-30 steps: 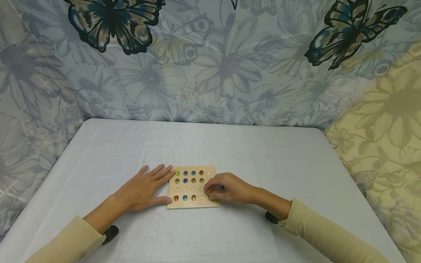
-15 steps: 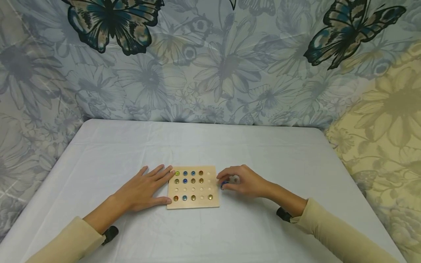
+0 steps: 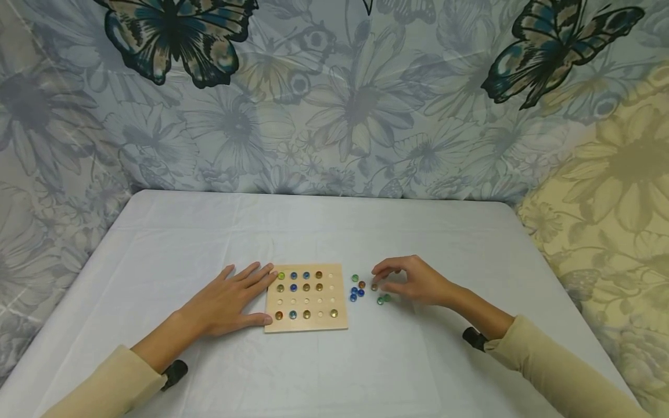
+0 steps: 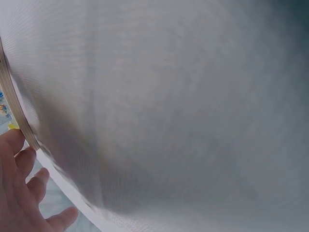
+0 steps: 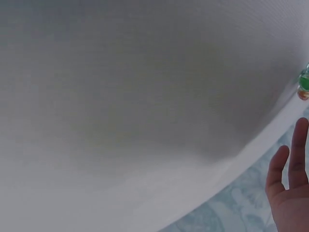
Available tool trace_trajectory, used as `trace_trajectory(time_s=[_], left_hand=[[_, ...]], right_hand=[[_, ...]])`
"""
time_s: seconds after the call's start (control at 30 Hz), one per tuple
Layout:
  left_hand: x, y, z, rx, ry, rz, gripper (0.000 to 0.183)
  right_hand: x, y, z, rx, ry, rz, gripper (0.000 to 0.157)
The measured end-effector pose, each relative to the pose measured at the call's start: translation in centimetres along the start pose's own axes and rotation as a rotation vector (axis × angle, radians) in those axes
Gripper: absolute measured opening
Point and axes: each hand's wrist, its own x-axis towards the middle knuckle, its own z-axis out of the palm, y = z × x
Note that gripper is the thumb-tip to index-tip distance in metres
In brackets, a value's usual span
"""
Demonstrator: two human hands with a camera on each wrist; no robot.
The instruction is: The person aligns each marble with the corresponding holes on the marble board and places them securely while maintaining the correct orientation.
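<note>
A pale wooden board (image 3: pixel 313 325) with rows of round hollows lies flat on the white table, several glass marbles seated in it. My left hand (image 3: pixel 225 302) rests at its left edge, fingers spread and straight, fingertips and thumb touching the board. The left wrist view shows the board's edge (image 4: pixel 14 99) beside the fingers. Right of the board lie loose marbles: a group of blue marbles (image 3: pixel 361 292), an orange marble (image 3: pixel 362 284) and several green marbles (image 3: pixel 387 297). My right hand (image 3: pixel 418 283) hovers over them, fingers loosely bent and apart, near a brownish marble (image 3: pixel 374 287).
A white cloth (image 3: pixel 313 232) covers the table, which ends at a patterned butterfly and flower backdrop (image 3: pixel 360 110). At the right edge of the right wrist view, a green marble (image 5: pixel 304 82) shows close to the fingers.
A yellowish marble came to sit in the board's bottom right hollow as my right hand let go of it. That hand then moved right, uncovering the loose marbles. My left hand stayed put.
</note>
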Motion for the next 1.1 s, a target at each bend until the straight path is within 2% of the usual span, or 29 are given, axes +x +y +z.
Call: trace_trajectory(time_s=[0.27, 0.53, 0.87, 1.1], left_hand=[[-0.1, 0.0, 0.0, -0.007, 0.0, 0.002, 0.087], [-0.1, 0.0, 0.0, -0.012, -0.006, 0.002, 0.087], [-0.1, 0.0, 0.0, -0.004, 0.001, 0.001, 0.087], [-0.1, -0.1, 0.1, -0.01, 0.011, 0.005, 0.087]], right_hand=[[-0.9, 0.7, -0.3, 0.01, -0.053, 0.04, 0.03], [-1.3, 1.4, 0.2, 0.025, -0.114, 0.059, 0.03], [-1.4, 1.5, 0.5, 0.006, -0.097, 0.028, 0.029], [-1.2, 1.0, 0.4, -0.031, -0.096, 0.049, 0.028]])
